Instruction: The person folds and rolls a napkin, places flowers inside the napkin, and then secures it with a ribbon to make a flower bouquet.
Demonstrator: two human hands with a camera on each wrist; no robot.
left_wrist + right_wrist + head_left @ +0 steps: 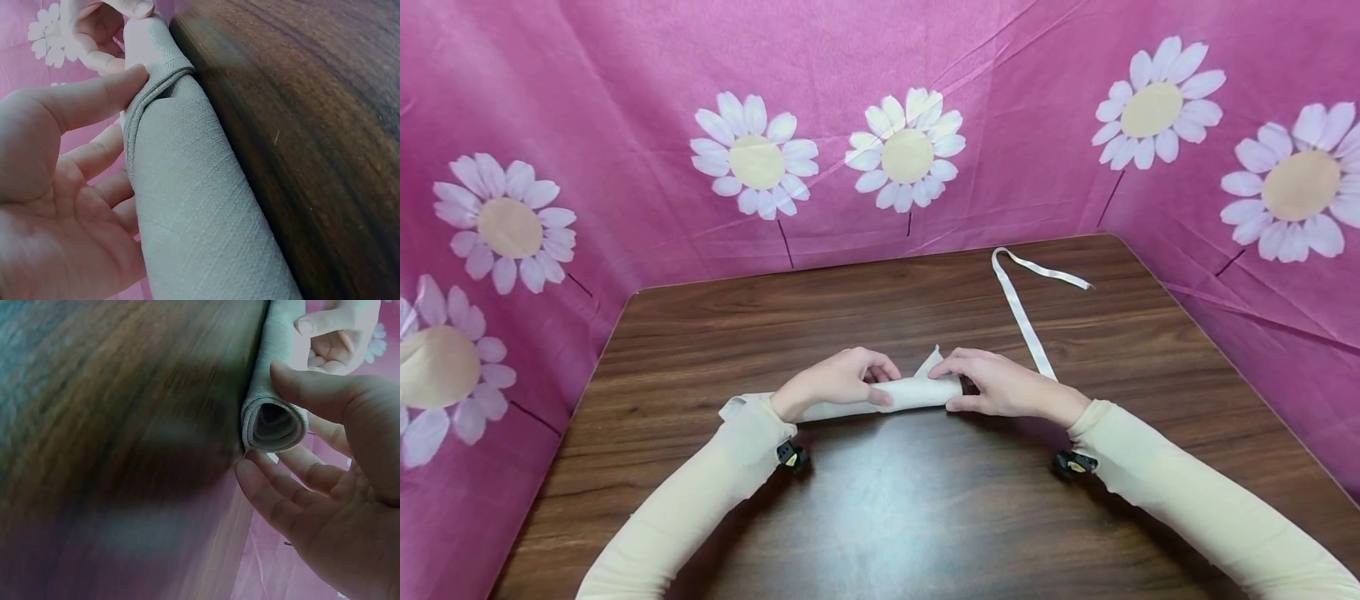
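An off-white cloth rolled into a tube [917, 393] lies lengthwise across the wooden table, with a pointed corner [931, 362] sticking up behind it. My left hand [842, 379] holds the roll near its middle; the thumb presses beside a folded edge that wraps slantwise round the cloth [187, 175], and the fingers are behind. At the right end my right hand [996, 383] grips the tube between thumb and fingers. The right wrist view shows the spiral layers and hollow core of that end [253, 422]. Leftward, part of the cloth passes behind my left wrist.
A narrow white ribbon [1018, 312] lies on the table [760, 325] behind my right hand, bent into a hook at its far end. Pink fabric [625, 100] printed with large daisies hangs round the back and sides of the table.
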